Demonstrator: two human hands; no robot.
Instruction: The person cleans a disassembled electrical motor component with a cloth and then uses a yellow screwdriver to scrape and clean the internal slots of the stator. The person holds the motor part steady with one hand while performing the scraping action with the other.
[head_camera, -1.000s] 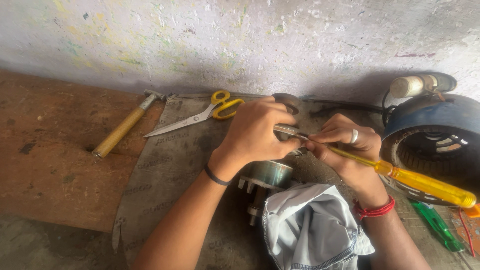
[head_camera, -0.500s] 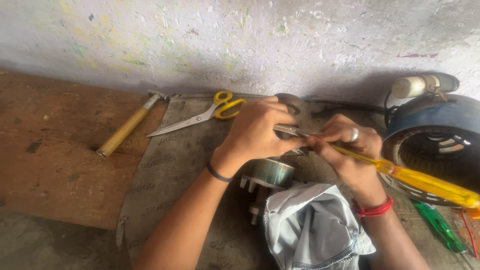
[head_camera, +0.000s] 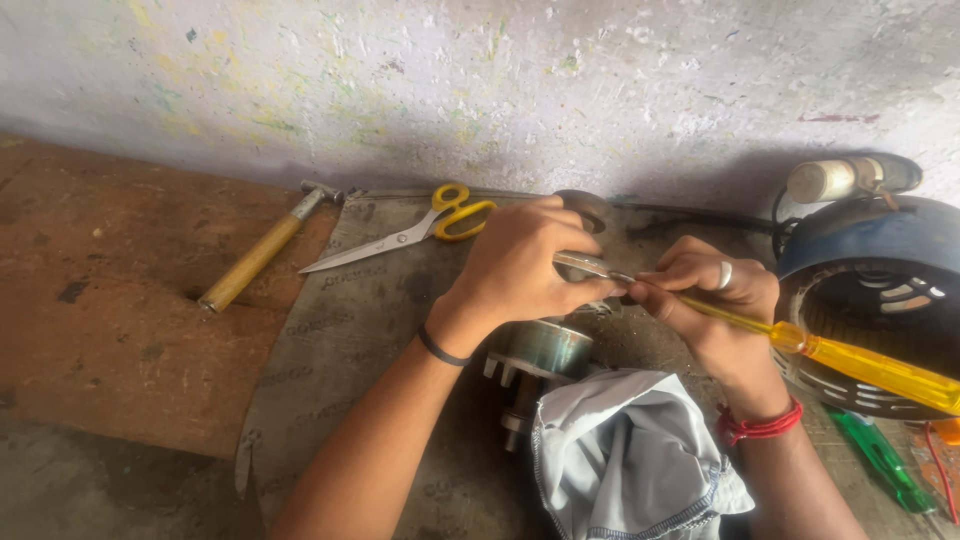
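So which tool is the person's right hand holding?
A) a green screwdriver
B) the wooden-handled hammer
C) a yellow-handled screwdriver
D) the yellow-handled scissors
C: the right hand grips the yellow-handled screwdriver, while the hammer, the scissors and the green screwdriver lie untouched on the bench.

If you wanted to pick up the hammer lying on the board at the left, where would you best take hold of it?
Grip the hammer around the bare middle of its yellowish wooden handle, coming from above. It lies flat and diagonal, its metal head toward the wall and close to the scissors; the handle end points toward the person.
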